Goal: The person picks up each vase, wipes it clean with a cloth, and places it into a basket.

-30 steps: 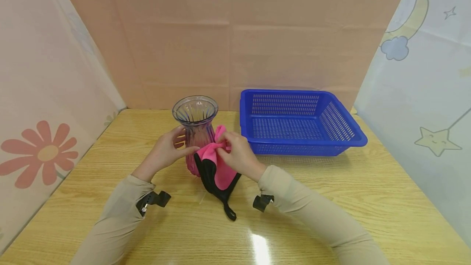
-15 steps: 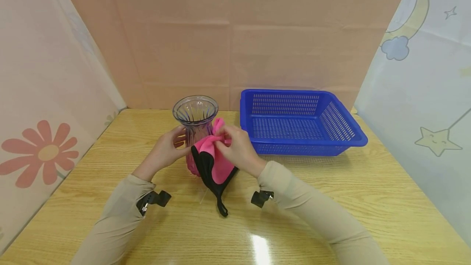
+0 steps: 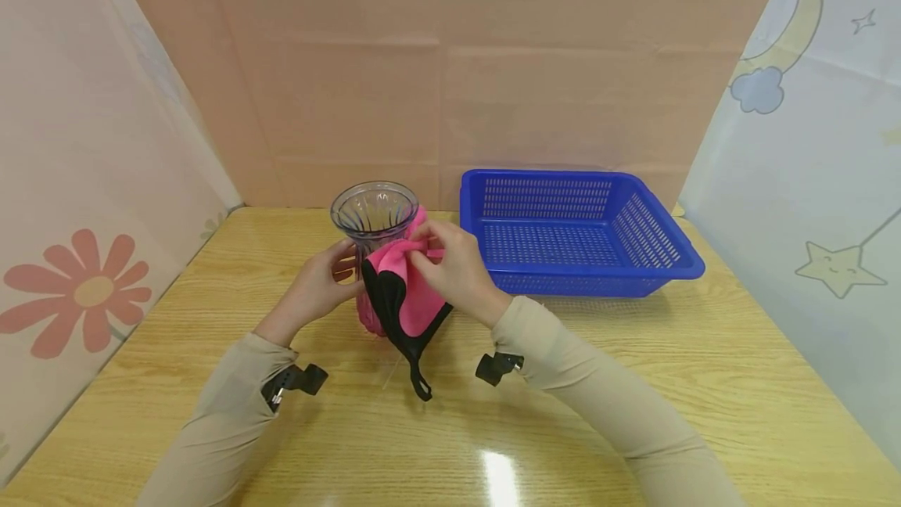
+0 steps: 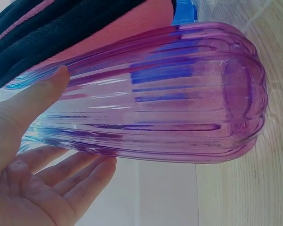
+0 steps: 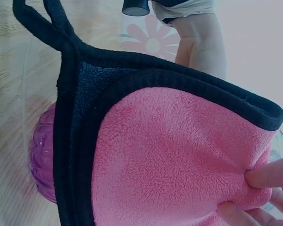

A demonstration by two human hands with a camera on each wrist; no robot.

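A fluted glass vase (image 4: 179, 103), purple-pink toward its base with a clear flared rim (image 3: 375, 210), stands upright on the table. My left hand (image 3: 317, 288) holds it from the left, thumb on the near side and fingers around the far side. At the vase's right, my right hand (image 3: 457, 268) pinches a pink fleecy cloth (image 5: 165, 146) with black edging between thumb and fingers. The cloth lies bunched against the upper vase just under the rim, and its lower corner hangs down with a black loop (image 3: 421, 386). Much of the vase's front is hidden behind it.
A blue plastic basket (image 3: 584, 268) with slotted sides stands at the back right, close beyond my right hand. The wooden table (image 3: 598, 382) ends at a peach backdrop (image 3: 436, 77), with patterned sheets on both sides.
My right hand has moved the cloth up the vase toward the rim and slightly left, and the hanging loop has risen with it. The left hand stays on the vase.
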